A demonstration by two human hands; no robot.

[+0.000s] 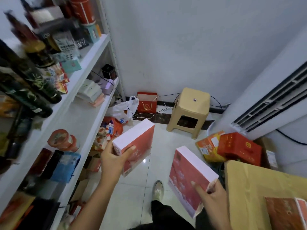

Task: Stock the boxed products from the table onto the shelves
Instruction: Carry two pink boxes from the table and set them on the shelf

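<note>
My left hand (114, 161) grips the near end of a flat red and white box (138, 143), held in the air beside the white shelves (86, 117) on the left. My right hand (211, 199) holds a second, matching red and white box (187, 175) by its near corner, with the forefinger lying along the red face. This box hangs over the floor just left of the table (259, 185) with its tan cover. Another red box (285, 213) lies on the table at the bottom right.
The shelves carry dark bottles, red tubs (62, 140), a blue pouch (65, 166) and small cartons. A beige plastic stool (191, 110) stands by the far wall. Red and orange cartons (239, 148) sit on the floor by a white air conditioner (272, 103). Bags lie under the shelves.
</note>
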